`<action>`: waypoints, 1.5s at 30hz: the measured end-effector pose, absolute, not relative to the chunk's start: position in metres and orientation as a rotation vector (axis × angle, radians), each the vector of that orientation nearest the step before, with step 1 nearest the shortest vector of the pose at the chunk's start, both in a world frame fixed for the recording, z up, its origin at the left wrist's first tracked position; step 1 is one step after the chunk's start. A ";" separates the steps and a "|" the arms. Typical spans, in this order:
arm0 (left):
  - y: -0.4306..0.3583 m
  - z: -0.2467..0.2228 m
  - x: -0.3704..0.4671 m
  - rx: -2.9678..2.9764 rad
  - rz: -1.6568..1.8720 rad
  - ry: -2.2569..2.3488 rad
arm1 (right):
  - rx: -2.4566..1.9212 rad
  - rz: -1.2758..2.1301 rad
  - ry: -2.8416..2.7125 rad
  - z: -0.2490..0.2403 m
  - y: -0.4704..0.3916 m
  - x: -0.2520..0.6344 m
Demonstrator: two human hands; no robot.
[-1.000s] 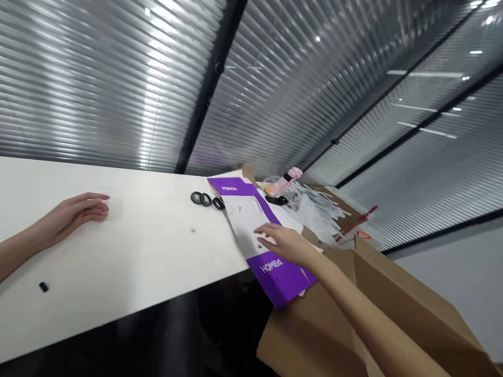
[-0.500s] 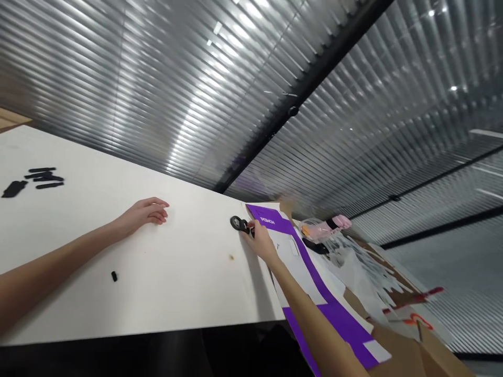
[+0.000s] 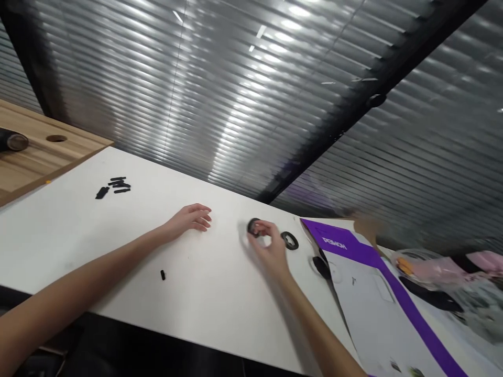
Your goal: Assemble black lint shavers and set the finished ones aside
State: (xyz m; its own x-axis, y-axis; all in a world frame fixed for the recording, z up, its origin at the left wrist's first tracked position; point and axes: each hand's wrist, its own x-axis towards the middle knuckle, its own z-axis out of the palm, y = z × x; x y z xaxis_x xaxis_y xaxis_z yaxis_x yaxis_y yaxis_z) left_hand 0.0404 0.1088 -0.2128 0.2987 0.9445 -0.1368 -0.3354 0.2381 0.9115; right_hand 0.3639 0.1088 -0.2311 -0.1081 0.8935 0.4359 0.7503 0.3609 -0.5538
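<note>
My right hand (image 3: 271,250) pinches a small round black piece (image 3: 253,226) just above the white table (image 3: 220,303). To the right of that hand lies a black ring (image 3: 290,241), near the purple and white box (image 3: 369,298). My left hand (image 3: 189,220) rests over the table with its fingers apart and nothing in it. Below it sits a small black piece (image 3: 163,275). Several flat black strips (image 3: 120,185) lie in a loose group at the far left of the white surface.
A wooden board (image 3: 43,146) with a round hole and a dark cylinder (image 3: 11,141) is at the left. At the right are a pink wrapped item (image 3: 436,267), clear plastic (image 3: 481,311) and a dark curved object (image 3: 430,296). Corrugated metal panels (image 3: 157,68) rise behind.
The view has swung left. My right hand has moved away from the box toward my left hand with the round black piece, and the black ring now lies apart from it on the table.
</note>
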 end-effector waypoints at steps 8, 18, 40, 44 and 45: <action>0.108 -0.223 0.039 1.108 1.013 0.764 | -1.061 0.799 -1.848 -0.226 0.115 0.235; 0.102 -0.229 0.032 1.229 1.003 0.882 | -0.932 1.034 -1.670 -0.227 0.106 0.240; 0.092 -0.218 0.032 1.133 1.029 0.810 | -0.826 1.050 -1.949 -0.217 0.098 0.239; 0.092 -0.213 0.031 1.121 1.069 0.843 | -0.748 1.022 -2.033 -0.218 0.094 0.238; 0.092 -0.212 0.031 1.148 1.065 0.848 | -0.748 1.025 -2.016 -0.218 0.094 0.238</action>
State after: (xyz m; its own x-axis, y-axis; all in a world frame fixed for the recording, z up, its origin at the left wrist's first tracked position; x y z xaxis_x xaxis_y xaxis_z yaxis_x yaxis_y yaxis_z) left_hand 0.0306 0.0917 -0.2117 0.2939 0.9558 0.0001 -0.2135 0.0656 0.9747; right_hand 0.2379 0.0937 -0.2182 -0.5549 0.7548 0.3497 0.1623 0.5105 -0.8444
